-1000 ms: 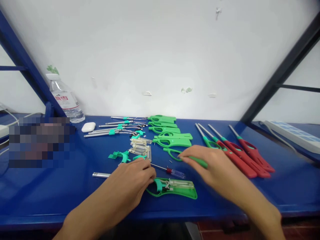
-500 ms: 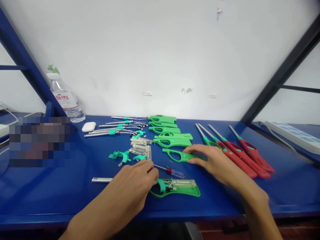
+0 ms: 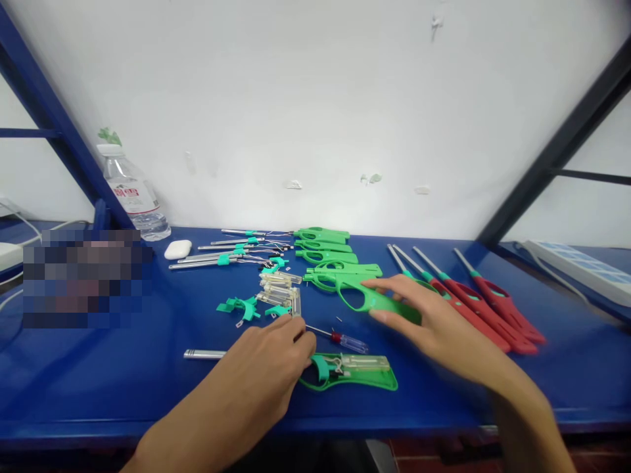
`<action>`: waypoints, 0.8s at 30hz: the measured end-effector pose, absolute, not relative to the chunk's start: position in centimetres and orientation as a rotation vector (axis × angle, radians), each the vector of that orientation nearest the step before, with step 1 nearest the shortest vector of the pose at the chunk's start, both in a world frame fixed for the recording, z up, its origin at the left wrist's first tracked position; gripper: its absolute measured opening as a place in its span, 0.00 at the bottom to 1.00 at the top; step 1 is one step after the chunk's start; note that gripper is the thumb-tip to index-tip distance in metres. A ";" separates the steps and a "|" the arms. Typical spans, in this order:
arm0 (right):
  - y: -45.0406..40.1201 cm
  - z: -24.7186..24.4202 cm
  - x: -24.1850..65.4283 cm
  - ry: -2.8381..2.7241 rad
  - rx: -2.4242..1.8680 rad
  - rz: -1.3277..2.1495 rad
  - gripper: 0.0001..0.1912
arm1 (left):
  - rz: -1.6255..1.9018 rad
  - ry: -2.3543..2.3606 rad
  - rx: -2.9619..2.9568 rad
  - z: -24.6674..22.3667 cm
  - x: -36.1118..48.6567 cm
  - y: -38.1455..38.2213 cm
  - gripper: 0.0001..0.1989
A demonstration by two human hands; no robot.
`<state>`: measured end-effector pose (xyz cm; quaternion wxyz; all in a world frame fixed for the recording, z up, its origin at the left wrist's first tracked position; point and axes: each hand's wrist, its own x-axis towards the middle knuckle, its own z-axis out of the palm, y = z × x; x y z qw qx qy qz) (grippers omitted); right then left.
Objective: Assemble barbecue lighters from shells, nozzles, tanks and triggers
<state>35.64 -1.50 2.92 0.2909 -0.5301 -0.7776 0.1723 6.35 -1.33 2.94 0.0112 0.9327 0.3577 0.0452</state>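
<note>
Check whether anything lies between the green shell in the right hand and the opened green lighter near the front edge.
Yes: a screwdriver and a small thin piece lie on the table between the green shell in the right hand and the opened lighter.

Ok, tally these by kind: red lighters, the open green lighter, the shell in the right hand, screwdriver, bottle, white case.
Red lighters: 3
Open green lighter: 1
Green shell in the right hand: 1
Screwdriver: 1
Bottle: 1
White case: 1
Total: 8
</note>
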 end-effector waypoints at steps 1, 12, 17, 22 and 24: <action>-1.6 3.0 35.5 -2.072 -1.419 0.448 0.20 | 0.153 1.111 2.922 3.0 6.4 -1.4 0.16; -3.9 4.6 33.6 -2.216 -1.504 0.410 0.19 | 0.112 1.065 2.934 3.3 6.1 -2.1 0.12; -4.5 4.6 32.8 -2.300 -1.493 0.529 0.13 | 0.282 1.058 2.965 3.8 4.7 -1.8 0.11; -5.3 5.0 31.1 -2.355 -1.479 0.587 0.10 | 0.536 1.138 2.990 4.0 2.8 -0.8 0.12; -5.4 5.0 30.6 -2.374 -1.466 0.599 0.10 | 0.473 1.092 2.972 3.5 2.1 -0.6 0.13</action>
